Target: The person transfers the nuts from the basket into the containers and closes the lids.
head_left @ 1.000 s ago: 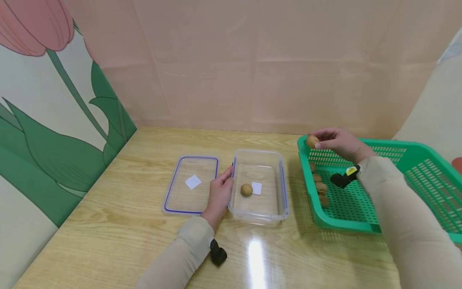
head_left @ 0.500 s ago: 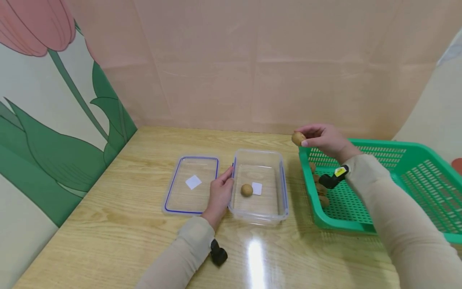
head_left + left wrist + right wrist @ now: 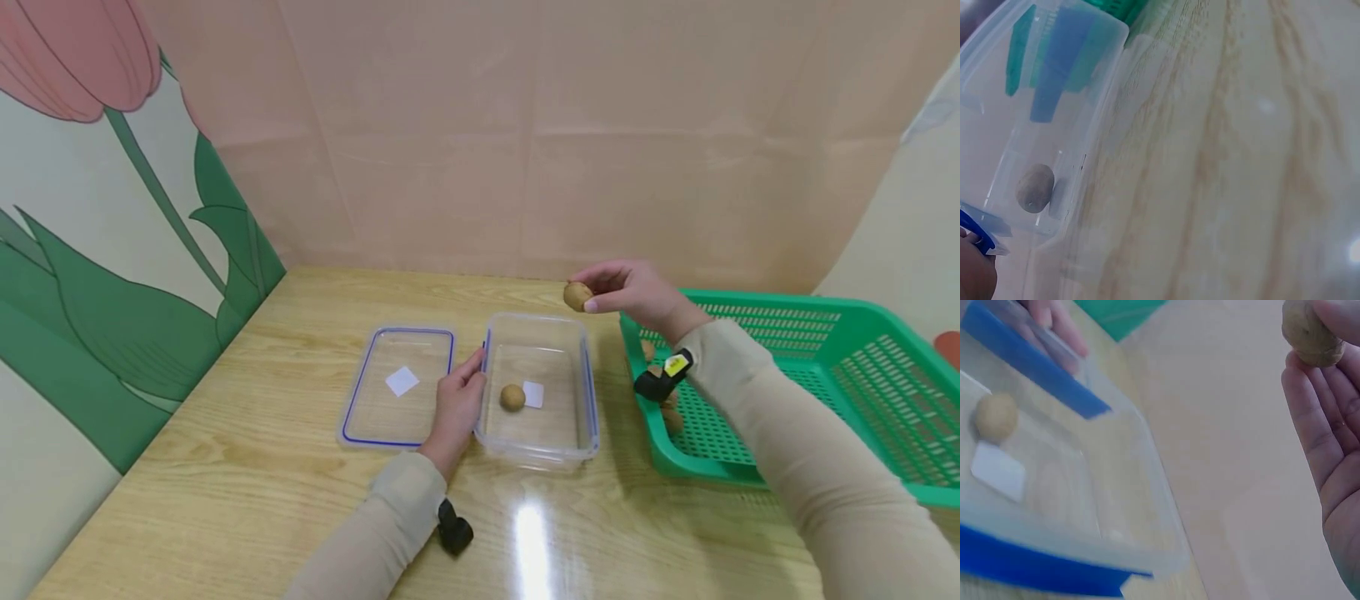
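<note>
My right hand (image 3: pixel 637 292) pinches a walnut (image 3: pixel 577 297) between thumb and fingertips. It is raised over the far right corner of a clear plastic food container (image 3: pixel 536 455). The right wrist view shows that walnut (image 3: pixel 1311 334) from close by, with the other fingers extended beneath it. On the container's left side, my left hand (image 3: pixel 456 404) holds the wall by its blue latch; its fingertips (image 3: pixel 979 275) show only in part in the left wrist view. Inside the container a second walnut (image 3: pixel 512 397) lies on the floor beside a white square label (image 3: pixel 533 394).
The container's blue-edged lid (image 3: pixel 408 417) lies flat on the wooden table (image 3: pixel 247 467), left of my left hand. To the right stands a green plastic basket (image 3: pixel 705 470), with several walnuts (image 3: pixel 672 421) along its left wall. My right forearm crosses over the basket.
My right hand has carried its walnut leftward, out from over the basket's left edge to above the container's far right corner. My left hand and the container have stayed in place.
</note>
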### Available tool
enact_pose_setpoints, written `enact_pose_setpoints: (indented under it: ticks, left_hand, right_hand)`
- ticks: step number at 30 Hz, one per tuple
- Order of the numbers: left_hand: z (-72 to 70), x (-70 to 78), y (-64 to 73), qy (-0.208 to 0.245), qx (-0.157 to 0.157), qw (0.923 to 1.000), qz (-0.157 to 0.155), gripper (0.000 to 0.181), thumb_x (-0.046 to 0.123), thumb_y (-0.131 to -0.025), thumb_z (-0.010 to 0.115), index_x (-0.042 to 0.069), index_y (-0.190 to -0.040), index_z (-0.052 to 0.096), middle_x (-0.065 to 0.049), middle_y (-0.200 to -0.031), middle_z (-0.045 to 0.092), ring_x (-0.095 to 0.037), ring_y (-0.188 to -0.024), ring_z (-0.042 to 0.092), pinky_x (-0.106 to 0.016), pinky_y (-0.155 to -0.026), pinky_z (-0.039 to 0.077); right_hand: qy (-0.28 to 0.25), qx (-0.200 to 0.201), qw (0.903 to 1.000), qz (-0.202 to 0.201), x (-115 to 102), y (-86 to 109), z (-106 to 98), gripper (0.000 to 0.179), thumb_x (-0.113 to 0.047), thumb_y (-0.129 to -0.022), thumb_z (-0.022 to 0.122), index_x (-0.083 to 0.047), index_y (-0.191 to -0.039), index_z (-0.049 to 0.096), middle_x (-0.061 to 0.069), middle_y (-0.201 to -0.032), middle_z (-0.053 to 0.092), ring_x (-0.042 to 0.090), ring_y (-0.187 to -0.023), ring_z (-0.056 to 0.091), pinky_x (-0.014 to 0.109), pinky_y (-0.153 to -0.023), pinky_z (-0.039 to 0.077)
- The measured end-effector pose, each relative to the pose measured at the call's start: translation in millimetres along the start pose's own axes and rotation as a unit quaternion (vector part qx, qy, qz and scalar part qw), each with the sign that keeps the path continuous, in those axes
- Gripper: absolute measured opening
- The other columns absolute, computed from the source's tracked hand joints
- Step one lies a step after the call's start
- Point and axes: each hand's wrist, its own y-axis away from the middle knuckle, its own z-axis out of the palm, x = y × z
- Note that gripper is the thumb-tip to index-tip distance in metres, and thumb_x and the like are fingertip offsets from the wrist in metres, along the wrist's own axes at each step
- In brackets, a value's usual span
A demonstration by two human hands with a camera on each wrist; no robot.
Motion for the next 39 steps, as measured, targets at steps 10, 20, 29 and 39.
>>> enact_pose_setpoints:
  ticks: [10,20,29,39]
  left_hand:
    - [0.1,-1.3,0.1,0.002,-0.004,1.0,0.007,0.041,0.002,-0.087,0.048,0.007,-0.128,0.054,-0.006,-0.133,0.052,-0.021,-0.128,0.044,-0.033,-0.107,0.035]
    - [-1.2,-0.9,0.0,0.001,-0.007,0.9998,0.021,0.042,0.001,-0.086,0.048,0.004,-0.127,0.053,-0.009,-0.132,0.052,-0.02,-0.125,0.046,-0.03,-0.106,0.037]
    - [-2.9,-2.4,-2.9,-0.009,-0.019,0.9994,0.026,0.041,0.002,-0.088,0.047,0.005,-0.129,0.052,-0.008,-0.134,0.05,-0.021,-0.128,0.043,-0.033,-0.108,0.034]
    - [-2.7,0.7,-0.8,0.002,-0.03,0.9994,0.016,0.041,0.001,-0.09,0.045,0.004,-0.13,0.05,-0.009,-0.136,0.049,-0.021,-0.129,0.041,-0.033,-0.109,0.033]
  right_hand:
    - [0.042,-0.042,0.9964,0.061,1,-15.2,38,0.031,0.002,-0.078,0.068,-0.017,-0.102,0.068,-0.004,-0.091,0.069,0.009,-0.082,0.062,0.022,-0.072,0.054]
    - [0.108,-0.118,0.977,0.141,12,-32.1,63,0.04,-0.003,-0.076,0.071,0.007,-0.113,0.059,0.0,-0.094,0.067,0.014,-0.084,0.062,0.027,-0.074,0.056]
    - [0.181,-0.159,0.9536,0.18,37,-44.4,65,0.038,-0.004,-0.074,0.074,0.002,-0.109,0.063,0.004,-0.096,0.067,0.015,-0.087,0.062,0.029,-0.076,0.056]
    - [0.26,-0.173,0.9256,0.213,57,-56.2,70,0.038,-0.007,-0.07,0.076,-0.003,-0.106,0.065,0.005,-0.1,0.068,0.017,-0.093,0.061,0.029,-0.084,0.052]
